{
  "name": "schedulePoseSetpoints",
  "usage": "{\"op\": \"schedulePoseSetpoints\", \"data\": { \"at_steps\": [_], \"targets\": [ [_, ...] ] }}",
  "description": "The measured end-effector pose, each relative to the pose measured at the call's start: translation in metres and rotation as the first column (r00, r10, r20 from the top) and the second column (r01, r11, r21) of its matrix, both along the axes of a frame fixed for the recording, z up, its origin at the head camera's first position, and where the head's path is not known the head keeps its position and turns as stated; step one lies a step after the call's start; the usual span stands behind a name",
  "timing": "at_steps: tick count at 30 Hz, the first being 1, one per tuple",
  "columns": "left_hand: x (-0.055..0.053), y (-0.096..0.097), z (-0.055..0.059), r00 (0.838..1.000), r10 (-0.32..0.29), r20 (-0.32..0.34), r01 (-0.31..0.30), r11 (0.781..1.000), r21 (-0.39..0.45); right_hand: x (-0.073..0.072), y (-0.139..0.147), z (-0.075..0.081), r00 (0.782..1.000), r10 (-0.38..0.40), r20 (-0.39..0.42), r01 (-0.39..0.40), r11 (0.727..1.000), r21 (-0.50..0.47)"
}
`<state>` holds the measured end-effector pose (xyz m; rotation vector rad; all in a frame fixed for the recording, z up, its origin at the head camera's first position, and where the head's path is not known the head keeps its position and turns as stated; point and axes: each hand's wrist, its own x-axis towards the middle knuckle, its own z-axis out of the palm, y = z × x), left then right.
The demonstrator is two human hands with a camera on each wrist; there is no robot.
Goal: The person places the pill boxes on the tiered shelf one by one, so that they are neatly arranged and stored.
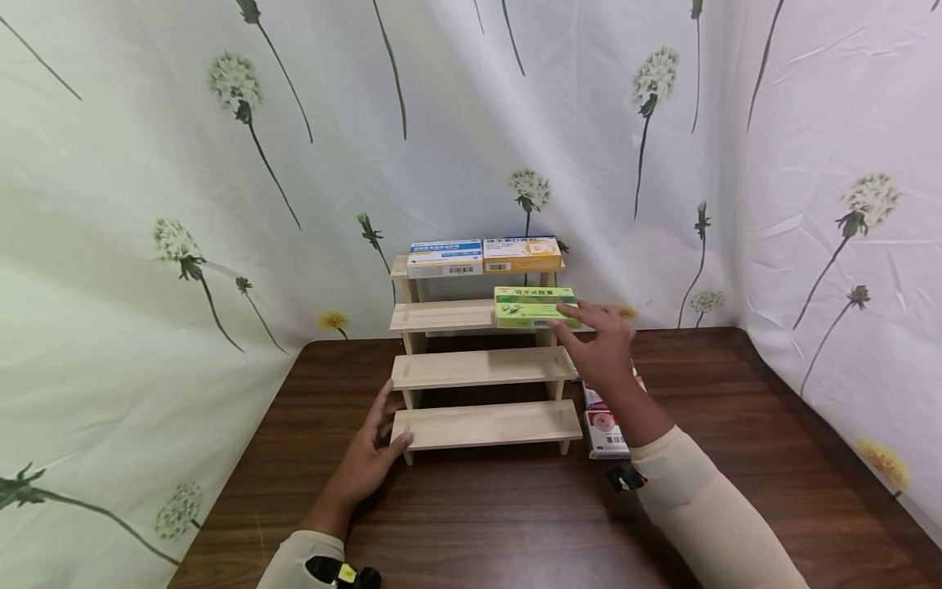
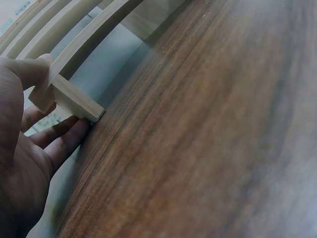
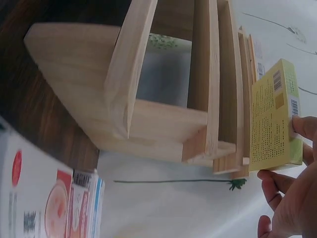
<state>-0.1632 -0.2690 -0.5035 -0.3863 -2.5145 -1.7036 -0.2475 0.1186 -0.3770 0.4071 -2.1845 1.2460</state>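
Note:
My right hand (image 1: 602, 339) pinches the right end of a green and yellow medicine box (image 1: 531, 307) at the right part of the second-highest step. In the right wrist view the box (image 3: 275, 119) shows its printed underside, with thumb and fingertips at one end. My left hand (image 1: 368, 454) holds the left end of the stepped wooden rack (image 1: 486, 427). Its thumb lies on the lowest step and its fingers are around the side by the leg, as the left wrist view shows. A blue and white box (image 1: 445, 258) and an orange and white box (image 1: 522, 254) sit side by side on the top step.
Several boxes, among them a red and white box (image 1: 607, 435), are on the brown wooden table (image 1: 471, 515) right of the rack, partly hidden by the right forearm. A white curtain (image 1: 456, 147) with dandelion prints hangs behind and at both sides.

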Motion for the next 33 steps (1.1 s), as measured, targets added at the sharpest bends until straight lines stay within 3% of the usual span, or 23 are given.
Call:
{"op": "schedulePoseSetpoints", "data": {
  "at_steps": [12, 20, 25, 33],
  "targets": [
    [-0.002, 0.0, -0.001, 1.0, -0.005, 0.0, 0.005, 1.0, 0.009, -0.01, -0.026, -0.002, 0.998, 0.045, -0.044, -0.043, 0.999, 0.032],
    [-0.001, 0.0, -0.001, 1.0, 0.001, 0.017, -0.001, 1.0, 0.009, -0.013, -0.05, -0.001, 1.0, -0.001, -0.021, 0.003, 0.996, 0.087],
    [-0.001, 0.0, 0.0, 1.0, 0.013, 0.026, -0.013, 1.0, -0.001, -0.014, -0.065, -0.002, 0.998, 0.02, -0.054, -0.016, 0.996, 0.085],
    [0.0, 0.001, 0.001, 1.0, 0.003, 0.026, -0.003, 1.0, -0.005, -0.02, -0.086, -0.008, 0.999, 0.01, -0.036, -0.007, 0.996, 0.093]
  ]
}}
